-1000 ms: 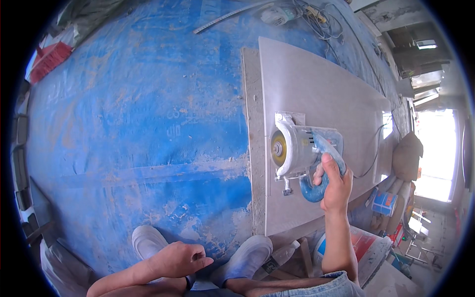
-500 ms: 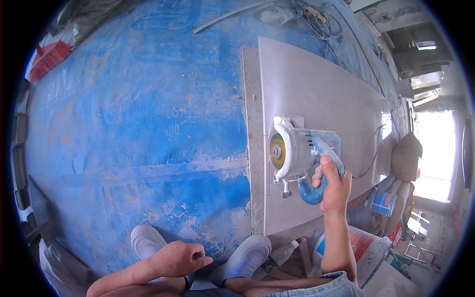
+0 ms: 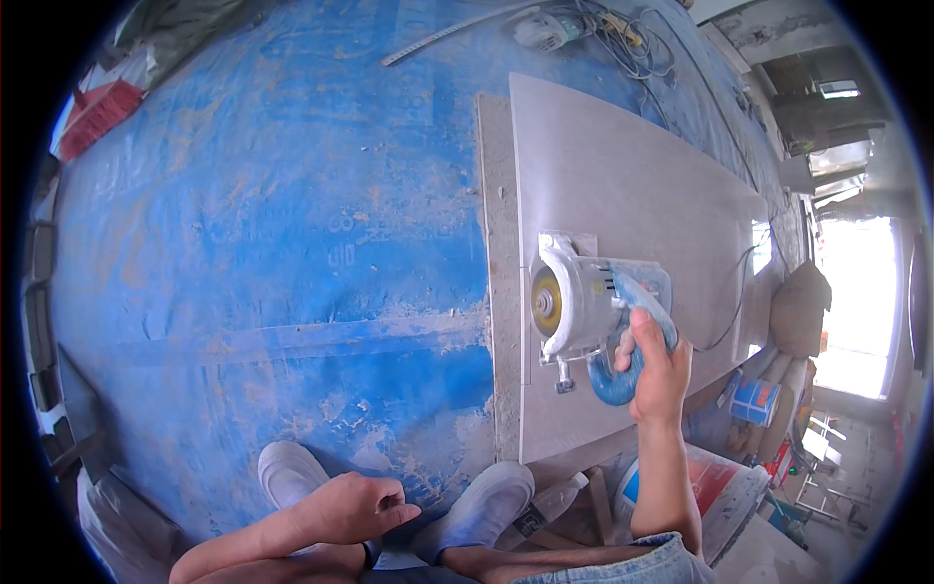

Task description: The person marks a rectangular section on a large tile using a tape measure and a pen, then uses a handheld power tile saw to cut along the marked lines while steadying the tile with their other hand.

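My right hand [image 3: 659, 370] grips the blue handle of a dusty handheld tile saw [image 3: 593, 300]. The round blade sits under a pale guard on the saw's left side. Its base rests on a large, light grey tile [image 3: 647, 175], close to the tile's left edge. A thin line runs along that edge. With fingers curled in and nothing visible in them, my left hand [image 3: 362, 508] is held low over my legs, between my two shoes and away from the saw.
Dusty blue sheeting [image 3: 263, 243] covers the floor at left. A second power tool [image 3: 548, 31] lies beside coiled cable [image 3: 632, 49] at the top. Near my right forearm are a plastic bottle [image 3: 555, 504] and a white bucket [image 3: 715, 496]. A red brush [image 3: 102, 117] is far left.
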Tool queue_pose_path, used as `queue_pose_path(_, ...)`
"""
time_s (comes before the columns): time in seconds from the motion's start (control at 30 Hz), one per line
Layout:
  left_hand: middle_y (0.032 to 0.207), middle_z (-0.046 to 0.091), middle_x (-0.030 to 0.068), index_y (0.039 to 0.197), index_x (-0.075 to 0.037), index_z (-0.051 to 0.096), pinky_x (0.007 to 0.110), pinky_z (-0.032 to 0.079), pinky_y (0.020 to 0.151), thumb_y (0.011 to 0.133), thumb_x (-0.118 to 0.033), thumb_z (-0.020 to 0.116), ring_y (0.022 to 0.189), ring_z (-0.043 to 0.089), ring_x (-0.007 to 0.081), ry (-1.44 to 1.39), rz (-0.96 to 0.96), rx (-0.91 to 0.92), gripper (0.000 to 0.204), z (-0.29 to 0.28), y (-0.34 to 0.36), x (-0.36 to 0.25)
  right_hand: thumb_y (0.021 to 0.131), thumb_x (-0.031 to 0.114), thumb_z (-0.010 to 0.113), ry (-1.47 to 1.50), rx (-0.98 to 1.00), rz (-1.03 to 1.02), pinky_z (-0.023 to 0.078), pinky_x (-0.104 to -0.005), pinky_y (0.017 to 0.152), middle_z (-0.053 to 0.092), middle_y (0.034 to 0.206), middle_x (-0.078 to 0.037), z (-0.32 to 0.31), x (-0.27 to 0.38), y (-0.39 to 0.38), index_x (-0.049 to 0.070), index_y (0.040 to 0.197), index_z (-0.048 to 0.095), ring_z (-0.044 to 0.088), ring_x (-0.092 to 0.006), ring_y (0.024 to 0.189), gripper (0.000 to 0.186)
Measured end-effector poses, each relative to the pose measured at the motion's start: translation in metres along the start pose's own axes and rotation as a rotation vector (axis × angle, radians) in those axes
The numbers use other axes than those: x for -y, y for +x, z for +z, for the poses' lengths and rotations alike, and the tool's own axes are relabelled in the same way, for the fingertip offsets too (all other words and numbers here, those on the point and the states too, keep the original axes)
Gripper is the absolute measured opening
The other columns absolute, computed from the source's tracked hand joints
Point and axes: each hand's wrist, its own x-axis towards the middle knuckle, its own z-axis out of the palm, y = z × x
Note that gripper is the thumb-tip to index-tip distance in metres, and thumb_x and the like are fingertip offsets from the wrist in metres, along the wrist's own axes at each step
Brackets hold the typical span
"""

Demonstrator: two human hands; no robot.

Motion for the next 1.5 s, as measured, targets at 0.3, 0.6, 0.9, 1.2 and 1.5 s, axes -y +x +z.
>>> queue_pose_path(0.3, 0.08, 0.07, 0.0153, 0.096, -0.002, 0.068, 0.038, 0.052, 0.065, 0.096, -0.044, 0.063, 0.074, 0.069, 0.0308, 0.001, 0.005, 0.008, 0.042, -0.001, 0.0, -0.002, 0.096, 0.027, 0.063, 0.014, -0.009, 0.032, 0.04, -0.0257, 0.054, 0.053, 0.062, -0.001, 0.001, 0.001, 0.004, -0.003, 0.119, 0.067, 0.049, -0.0096, 0.057, 0.039)
queue_pose_path(0.6, 0.08, 0.07, 0.0148, 0.097, -0.003, 0.068, 0.038, 0.052, 0.065, 0.096, -0.045, 0.062, 0.074, 0.069, 0.0307, 0.003, -0.011, 0.018, 0.043, -0.002, 0.0, -0.003, 0.096, 0.026, 0.064, 0.004, -0.029, 0.053, 0.04, -0.0251, 0.054, 0.053, 0.063, 0.0, 0.003, 0.004, 0.005, -0.003, 0.121, 0.066, 0.049, -0.0093, 0.056, 0.039)
queue_pose_path(0.9, 0.078, 0.069, 0.0153, 0.096, -0.003, 0.068, 0.039, 0.052, 0.065, 0.096, -0.044, 0.063, 0.073, 0.068, 0.0317, -0.011, -0.007, 0.002, 0.041, -0.001, 0.001, -0.002, 0.095, 0.03, 0.065, 0.025, -0.055, 0.041, 0.037, -0.025, 0.052, 0.053, 0.061, -0.001, 0.006, 0.005, 0.007, 0.003, 0.078, 0.062, 0.05, -0.0094, 0.054, 0.032)
queue_pose_path(1.2, 0.077, 0.069, 0.015, 0.095, -0.003, 0.068, 0.039, 0.052, 0.064, 0.096, -0.043, 0.064, 0.073, 0.068, 0.0318, -0.012, -0.011, 0.001, 0.04, 0.0, 0.0, 0.0, 0.095, 0.029, 0.066, 0.02, -0.044, 0.055, 0.037, -0.0249, 0.051, 0.054, 0.061, -0.001, 0.007, 0.005, 0.006, 0.002, 0.079, 0.063, 0.05, -0.0091, 0.054, 0.031)
queue_pose_path(1.5, 0.075, 0.068, 0.0156, 0.093, -0.003, 0.068, 0.039, 0.052, 0.064, 0.095, -0.042, 0.065, 0.072, 0.069, 0.0319, -0.005, 0.007, -0.037, 0.039, 0.001, 0.0, 0.0, 0.095, 0.029, 0.065, 0.029, -0.037, 0.035, 0.037, -0.025, 0.052, 0.054, 0.061, -0.001, 0.007, 0.005, 0.004, 0.001, 0.081, 0.063, 0.05, -0.0091, 0.055, 0.031)
